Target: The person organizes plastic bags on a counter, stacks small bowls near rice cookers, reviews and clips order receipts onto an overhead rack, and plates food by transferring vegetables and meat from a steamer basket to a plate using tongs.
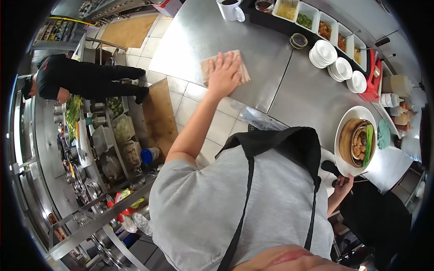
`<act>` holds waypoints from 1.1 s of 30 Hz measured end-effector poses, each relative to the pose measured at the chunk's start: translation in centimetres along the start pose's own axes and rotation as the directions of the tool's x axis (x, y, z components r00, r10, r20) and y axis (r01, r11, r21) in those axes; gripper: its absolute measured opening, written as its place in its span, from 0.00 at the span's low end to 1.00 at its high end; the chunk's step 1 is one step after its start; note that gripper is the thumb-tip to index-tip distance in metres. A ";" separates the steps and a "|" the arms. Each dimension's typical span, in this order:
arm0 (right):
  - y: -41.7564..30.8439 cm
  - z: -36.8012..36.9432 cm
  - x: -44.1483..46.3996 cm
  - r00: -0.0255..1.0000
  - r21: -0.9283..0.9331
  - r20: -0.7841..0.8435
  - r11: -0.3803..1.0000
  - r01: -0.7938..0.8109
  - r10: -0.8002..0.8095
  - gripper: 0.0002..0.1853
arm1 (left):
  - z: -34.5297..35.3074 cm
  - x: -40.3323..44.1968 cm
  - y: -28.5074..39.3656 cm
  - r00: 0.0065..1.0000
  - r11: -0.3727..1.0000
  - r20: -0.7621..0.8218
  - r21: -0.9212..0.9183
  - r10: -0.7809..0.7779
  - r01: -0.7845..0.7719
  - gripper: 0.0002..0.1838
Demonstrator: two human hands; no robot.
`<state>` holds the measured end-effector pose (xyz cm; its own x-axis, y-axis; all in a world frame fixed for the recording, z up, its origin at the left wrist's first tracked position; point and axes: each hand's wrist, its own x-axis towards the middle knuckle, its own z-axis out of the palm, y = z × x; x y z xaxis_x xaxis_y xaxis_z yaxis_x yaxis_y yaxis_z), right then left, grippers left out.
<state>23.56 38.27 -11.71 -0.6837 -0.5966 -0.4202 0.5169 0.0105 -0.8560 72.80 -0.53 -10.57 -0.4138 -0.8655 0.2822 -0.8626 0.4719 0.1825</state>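
Note:
My left hand lies flat on a folded beige cloth, fingers spread, pressing it to the steel counter. Low at the right, my right hand closes at the near end of a white oval plate; part of its grip is hidden. On the plate sits a round bamboo steamer with browned pieces of food and green stalks inside.
White tubs of toppings line the counter's back, with stacked small bowls before them. A mug of dark liquid stands at the far edge. A person in black bends over shelves at left. Squeeze bottles stand at right.

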 end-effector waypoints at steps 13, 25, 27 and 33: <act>1.5 1.1 -1.4 0.997 0.033 -0.016 0.996 0.082 -0.081 0.14 | 1.7 7.5 -11.9 0.910 0.905 -0.148 0.130 -0.387 0.406 0.32; 3.1 2.6 -1.8 0.989 0.189 0.070 0.976 0.113 -0.128 0.10 | -0.8 0.5 6.8 0.923 0.922 0.057 -0.101 0.379 -0.373 0.29; 2.6 2.5 -1.6 0.991 0.169 0.027 0.978 0.123 -0.129 0.09 | -1.0 2.1 8.4 0.845 0.850 0.109 -0.134 0.523 -0.509 0.28; 1.8 5.6 -3.3 0.975 0.202 -0.178 0.964 0.172 -0.136 0.03 | 1.2 3.5 9.9 0.784 0.766 0.046 -0.255 0.619 -0.590 0.23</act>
<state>29.61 35.77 -10.24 -0.8285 -0.4397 -0.3468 0.4852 -0.2545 -0.8366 62.50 0.91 -8.91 -0.8717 -0.3946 0.2905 -0.3430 0.9148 0.2133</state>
